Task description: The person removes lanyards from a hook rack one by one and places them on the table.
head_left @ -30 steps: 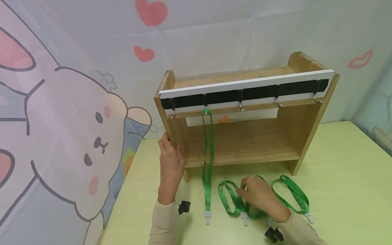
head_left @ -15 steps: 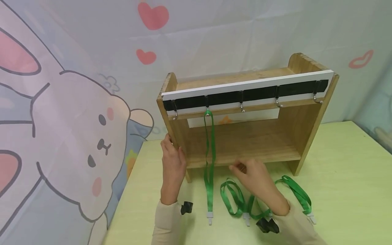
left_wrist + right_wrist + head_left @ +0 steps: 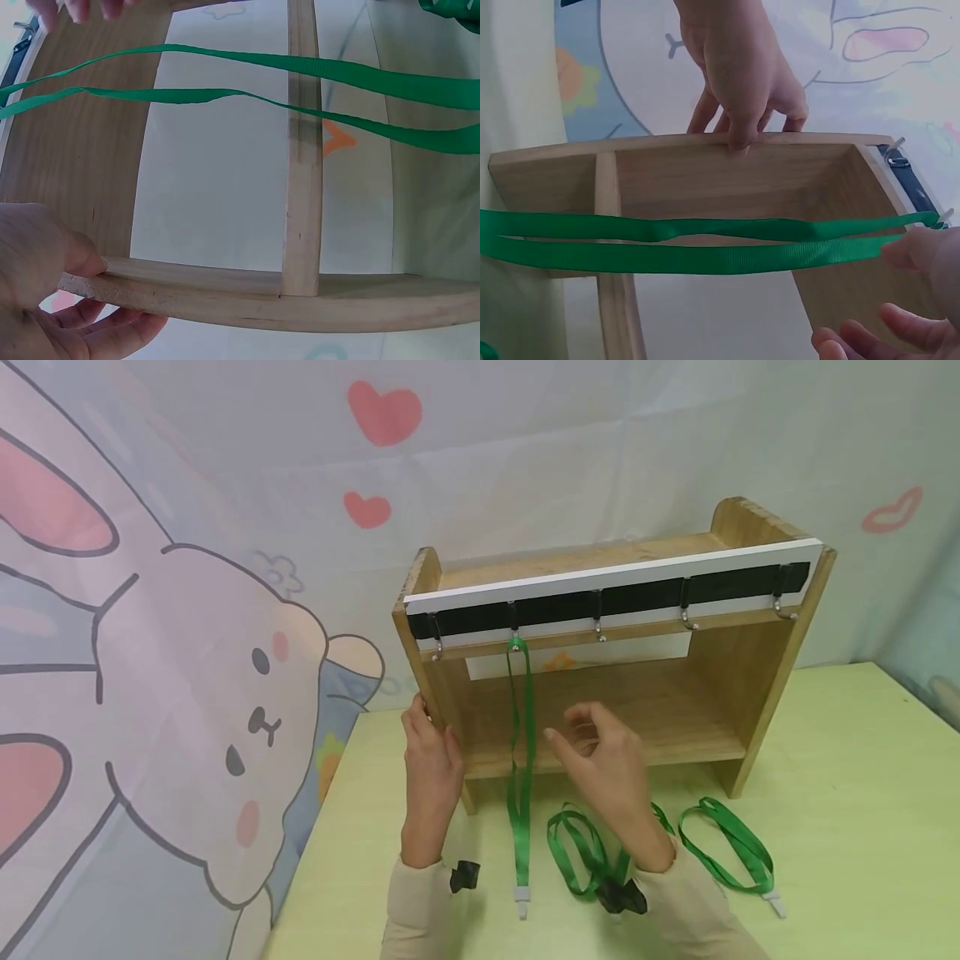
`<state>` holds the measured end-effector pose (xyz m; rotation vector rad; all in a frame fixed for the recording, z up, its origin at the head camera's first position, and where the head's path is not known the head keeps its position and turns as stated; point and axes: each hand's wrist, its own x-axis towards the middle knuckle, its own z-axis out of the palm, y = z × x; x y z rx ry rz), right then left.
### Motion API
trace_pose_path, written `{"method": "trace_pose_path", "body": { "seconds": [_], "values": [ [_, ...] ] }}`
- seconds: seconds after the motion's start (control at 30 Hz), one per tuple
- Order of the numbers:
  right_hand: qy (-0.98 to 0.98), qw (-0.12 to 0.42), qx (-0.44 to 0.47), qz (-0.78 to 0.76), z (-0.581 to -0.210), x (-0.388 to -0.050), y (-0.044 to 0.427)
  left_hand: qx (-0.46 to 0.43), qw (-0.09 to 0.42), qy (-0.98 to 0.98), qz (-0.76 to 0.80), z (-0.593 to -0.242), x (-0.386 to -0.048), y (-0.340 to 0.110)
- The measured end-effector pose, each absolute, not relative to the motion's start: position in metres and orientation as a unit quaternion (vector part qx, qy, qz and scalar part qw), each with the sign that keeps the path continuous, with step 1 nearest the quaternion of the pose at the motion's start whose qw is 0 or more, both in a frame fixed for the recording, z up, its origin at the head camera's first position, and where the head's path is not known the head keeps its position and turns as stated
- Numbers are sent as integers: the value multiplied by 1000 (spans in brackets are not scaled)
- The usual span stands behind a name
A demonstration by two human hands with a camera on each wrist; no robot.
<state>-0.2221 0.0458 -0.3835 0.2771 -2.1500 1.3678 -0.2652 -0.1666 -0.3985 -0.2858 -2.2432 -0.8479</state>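
Note:
A small wooden shelf [image 3: 600,760] stands on the table, with a black-and-white strip of several metal hooks [image 3: 597,627] along its top front. One green lanyard [image 3: 521,827] hangs from the second hook from the left, its white clip [image 3: 522,902] at the bottom. My left hand [image 3: 433,768] grips the shelf's left side panel [image 3: 225,307], thumb inside and fingers outside. Just right of the hanging lanyard, my right hand [image 3: 603,760] is raised before the shelf, thumb and fingers apart, holding nothing. In the right wrist view its thumb [image 3: 911,251] appears close to the strap; contact is unclear.
More green lanyards lie on the table, a looped one [image 3: 577,852] below my right hand and another [image 3: 738,843] farther right. My right forearm partly hides those in between. A cartoon-printed cloth [image 3: 570,460] hangs behind the shelf.
My right hand has risen from the lanyards on the table to the front of the shelf, and its thumb and fingers have spread. My left hand keeps its grip on the side panel.

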Motion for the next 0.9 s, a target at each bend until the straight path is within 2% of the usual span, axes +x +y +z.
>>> {"method": "trace_pose_path", "body": {
  "seconds": [0.23,0.43,0.9],
  "values": [
    [-797,283,106,523,-369,-232,33,-106,358,-868,-326,-398,-265,-167],
    [-797,309,115,507,-358,-241,18,-113,363,-865,-326,-398,-265,-167],
    [-791,328,131,499,-353,-248,5,-109,361,-867,-327,-399,-266,-166]
  ]
}}
